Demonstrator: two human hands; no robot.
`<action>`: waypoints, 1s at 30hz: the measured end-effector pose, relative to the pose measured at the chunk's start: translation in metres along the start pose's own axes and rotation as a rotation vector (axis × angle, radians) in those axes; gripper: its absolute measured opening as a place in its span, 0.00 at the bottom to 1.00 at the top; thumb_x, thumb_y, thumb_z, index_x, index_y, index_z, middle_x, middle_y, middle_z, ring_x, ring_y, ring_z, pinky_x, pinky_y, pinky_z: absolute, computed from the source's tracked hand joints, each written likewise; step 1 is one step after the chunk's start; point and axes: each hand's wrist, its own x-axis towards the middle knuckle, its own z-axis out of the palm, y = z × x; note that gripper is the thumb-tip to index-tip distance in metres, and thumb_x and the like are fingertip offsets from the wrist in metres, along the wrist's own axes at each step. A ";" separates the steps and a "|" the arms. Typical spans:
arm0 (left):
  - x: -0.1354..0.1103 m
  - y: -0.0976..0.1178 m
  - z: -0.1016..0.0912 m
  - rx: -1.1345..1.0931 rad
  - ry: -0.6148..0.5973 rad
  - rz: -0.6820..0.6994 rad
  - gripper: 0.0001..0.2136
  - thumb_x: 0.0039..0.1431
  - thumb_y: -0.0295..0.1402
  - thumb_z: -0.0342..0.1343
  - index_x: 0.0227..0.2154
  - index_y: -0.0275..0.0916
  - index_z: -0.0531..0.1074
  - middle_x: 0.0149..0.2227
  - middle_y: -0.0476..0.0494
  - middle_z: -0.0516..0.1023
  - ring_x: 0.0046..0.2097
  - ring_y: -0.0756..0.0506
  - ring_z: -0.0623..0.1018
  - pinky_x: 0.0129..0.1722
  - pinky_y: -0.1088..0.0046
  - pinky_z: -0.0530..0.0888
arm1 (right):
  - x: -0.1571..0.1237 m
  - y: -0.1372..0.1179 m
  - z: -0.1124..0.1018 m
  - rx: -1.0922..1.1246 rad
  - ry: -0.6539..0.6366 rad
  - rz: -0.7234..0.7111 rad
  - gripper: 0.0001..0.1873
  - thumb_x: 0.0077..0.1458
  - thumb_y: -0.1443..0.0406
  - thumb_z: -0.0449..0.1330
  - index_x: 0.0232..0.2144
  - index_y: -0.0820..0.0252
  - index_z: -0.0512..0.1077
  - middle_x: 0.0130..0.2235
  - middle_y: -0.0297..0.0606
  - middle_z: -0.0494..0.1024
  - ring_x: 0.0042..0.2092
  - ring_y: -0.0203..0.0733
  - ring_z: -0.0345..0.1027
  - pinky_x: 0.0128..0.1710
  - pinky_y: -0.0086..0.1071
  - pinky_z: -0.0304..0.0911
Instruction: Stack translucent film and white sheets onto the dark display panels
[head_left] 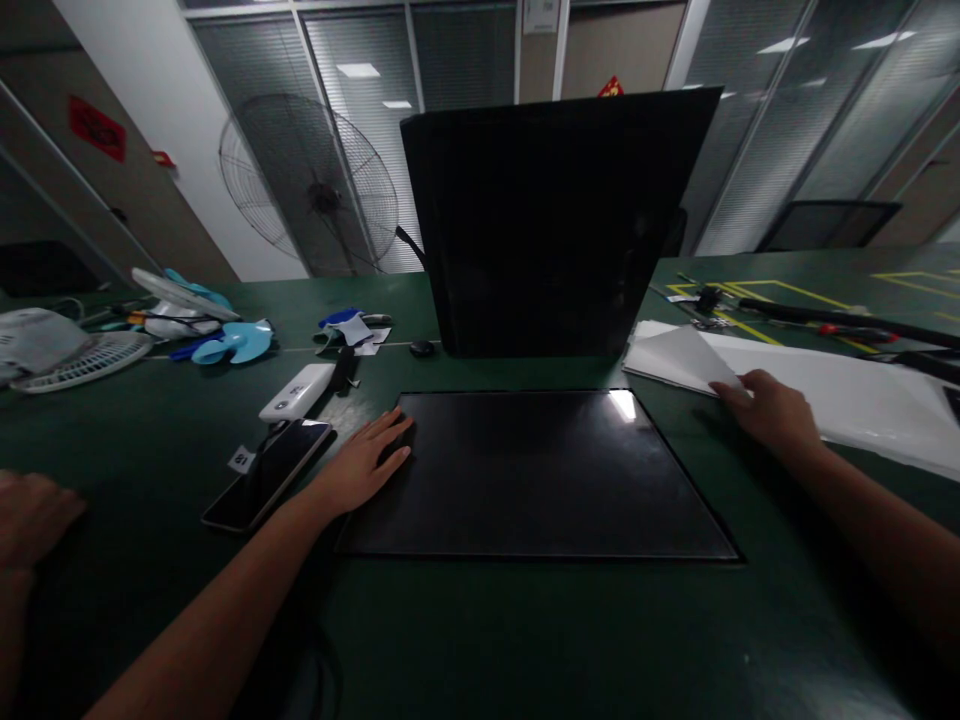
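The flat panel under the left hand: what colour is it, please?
The flat panel is glossy black; the head view shows it.

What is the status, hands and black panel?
Left hand flat on black panel, left edge. Right hand on white sheet corner. Smartphone left of panel, apart.

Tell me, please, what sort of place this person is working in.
Probably an assembly workbench in an office-style building: a green table with yellow marking lines, a flat black panel under the left hand, loose fan parts, and glass partitions behind.
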 end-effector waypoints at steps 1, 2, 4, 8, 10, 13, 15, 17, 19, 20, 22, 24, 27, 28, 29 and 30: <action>0.000 -0.001 0.001 -0.001 0.004 0.003 0.30 0.73 0.51 0.44 0.70 0.42 0.64 0.75 0.38 0.57 0.75 0.34 0.60 0.72 0.46 0.58 | 0.001 0.001 0.002 0.003 -0.024 -0.030 0.35 0.71 0.45 0.46 0.62 0.68 0.68 0.59 0.63 0.74 0.54 0.60 0.73 0.48 0.43 0.64; 0.000 -0.002 0.001 -0.001 0.005 0.007 0.30 0.73 0.51 0.44 0.70 0.42 0.64 0.75 0.38 0.57 0.75 0.34 0.60 0.72 0.46 0.58 | 0.002 0.001 0.005 0.004 -0.046 -0.070 0.31 0.72 0.50 0.47 0.63 0.68 0.67 0.63 0.62 0.71 0.57 0.58 0.71 0.52 0.42 0.63; 0.000 -0.003 0.002 0.002 0.007 0.010 0.30 0.73 0.52 0.44 0.70 0.42 0.64 0.76 0.38 0.57 0.75 0.34 0.59 0.73 0.47 0.58 | 0.003 0.003 0.009 -0.002 -0.084 -0.140 0.29 0.70 0.58 0.49 0.66 0.69 0.63 0.70 0.61 0.63 0.64 0.57 0.65 0.58 0.41 0.60; 0.000 -0.003 0.002 0.005 0.007 0.006 0.31 0.73 0.53 0.43 0.70 0.41 0.64 0.76 0.38 0.56 0.75 0.35 0.59 0.73 0.48 0.57 | 0.004 0.008 0.012 -0.036 -0.113 -0.178 0.31 0.70 0.63 0.46 0.71 0.71 0.57 0.70 0.62 0.62 0.67 0.57 0.62 0.62 0.44 0.58; 0.000 -0.001 0.002 0.004 0.005 0.007 0.31 0.73 0.53 0.43 0.71 0.42 0.64 0.76 0.38 0.57 0.75 0.35 0.59 0.73 0.48 0.57 | 0.003 0.009 0.011 -0.049 -0.116 -0.172 0.31 0.71 0.62 0.43 0.71 0.69 0.59 0.69 0.62 0.65 0.66 0.58 0.63 0.61 0.45 0.59; 0.000 0.001 0.000 0.011 -0.004 0.000 0.31 0.73 0.52 0.43 0.71 0.40 0.64 0.76 0.36 0.57 0.75 0.35 0.59 0.73 0.48 0.57 | 0.002 0.009 0.008 -0.067 -0.118 -0.151 0.31 0.73 0.59 0.40 0.71 0.68 0.59 0.65 0.65 0.69 0.62 0.61 0.69 0.56 0.47 0.62; 0.000 0.001 0.000 0.013 -0.007 -0.004 0.31 0.73 0.52 0.42 0.71 0.40 0.64 0.76 0.36 0.57 0.75 0.34 0.59 0.73 0.47 0.58 | 0.001 0.007 0.006 -0.079 -0.121 -0.146 0.32 0.73 0.58 0.41 0.71 0.68 0.60 0.62 0.66 0.72 0.58 0.62 0.72 0.53 0.47 0.63; 0.000 0.001 0.000 0.012 -0.004 -0.004 0.31 0.73 0.52 0.43 0.71 0.41 0.64 0.76 0.37 0.57 0.75 0.34 0.59 0.73 0.47 0.58 | -0.002 0.003 0.003 -0.089 -0.128 -0.167 0.32 0.73 0.56 0.43 0.70 0.66 0.62 0.61 0.64 0.73 0.56 0.62 0.73 0.52 0.47 0.64; 0.000 0.000 0.000 0.007 -0.004 -0.003 0.31 0.73 0.53 0.43 0.70 0.43 0.64 0.76 0.38 0.57 0.75 0.34 0.59 0.73 0.48 0.58 | -0.004 -0.002 0.000 -0.098 -0.140 -0.219 0.31 0.73 0.56 0.44 0.69 0.64 0.64 0.63 0.59 0.73 0.57 0.60 0.72 0.53 0.46 0.64; 0.000 0.000 0.000 0.006 -0.004 -0.004 0.31 0.73 0.53 0.43 0.70 0.43 0.64 0.76 0.39 0.57 0.75 0.34 0.60 0.73 0.48 0.58 | -0.006 -0.005 -0.001 -0.102 -0.147 -0.249 0.30 0.73 0.56 0.44 0.69 0.63 0.65 0.64 0.57 0.72 0.58 0.59 0.72 0.54 0.45 0.64; 0.000 0.000 0.000 0.006 -0.004 -0.006 0.31 0.73 0.53 0.43 0.70 0.43 0.65 0.76 0.39 0.57 0.75 0.35 0.60 0.73 0.49 0.58 | -0.010 -0.012 -0.004 -0.116 -0.154 -0.303 0.30 0.74 0.55 0.44 0.68 0.62 0.67 0.65 0.53 0.71 0.60 0.57 0.71 0.56 0.43 0.63; 0.000 0.000 -0.001 0.006 -0.008 -0.006 0.31 0.73 0.53 0.43 0.71 0.43 0.64 0.76 0.39 0.57 0.75 0.35 0.59 0.73 0.48 0.57 | -0.013 -0.017 -0.007 -0.138 -0.155 -0.338 0.30 0.74 0.53 0.43 0.67 0.62 0.68 0.65 0.53 0.72 0.60 0.57 0.71 0.56 0.44 0.63; -0.001 0.000 -0.001 0.005 -0.025 -0.006 0.31 0.74 0.52 0.42 0.71 0.41 0.63 0.76 0.37 0.56 0.75 0.36 0.58 0.74 0.48 0.55 | -0.020 -0.025 -0.011 -0.181 -0.157 -0.391 0.32 0.75 0.52 0.40 0.65 0.63 0.71 0.64 0.54 0.73 0.60 0.58 0.71 0.56 0.45 0.64; -0.001 0.000 0.000 0.005 -0.030 -0.006 0.31 0.74 0.52 0.41 0.71 0.40 0.62 0.76 0.36 0.55 0.76 0.36 0.57 0.74 0.48 0.55 | -0.022 -0.027 -0.013 -0.196 -0.160 -0.415 0.32 0.75 0.52 0.40 0.65 0.63 0.71 0.64 0.54 0.73 0.60 0.58 0.71 0.56 0.45 0.64; -0.001 0.000 0.000 0.006 -0.031 -0.005 0.32 0.74 0.52 0.41 0.72 0.40 0.62 0.76 0.36 0.55 0.76 0.36 0.57 0.74 0.48 0.55 | -0.025 -0.029 -0.014 -0.206 -0.165 -0.443 0.32 0.75 0.52 0.41 0.64 0.62 0.72 0.65 0.53 0.73 0.60 0.57 0.71 0.57 0.45 0.64; -0.001 0.000 0.000 0.006 -0.030 -0.002 0.32 0.74 0.53 0.41 0.72 0.39 0.62 0.76 0.35 0.54 0.76 0.36 0.57 0.74 0.48 0.55 | -0.028 -0.032 -0.015 -0.221 -0.173 -0.482 0.31 0.74 0.53 0.42 0.63 0.62 0.73 0.65 0.52 0.73 0.61 0.57 0.71 0.57 0.45 0.65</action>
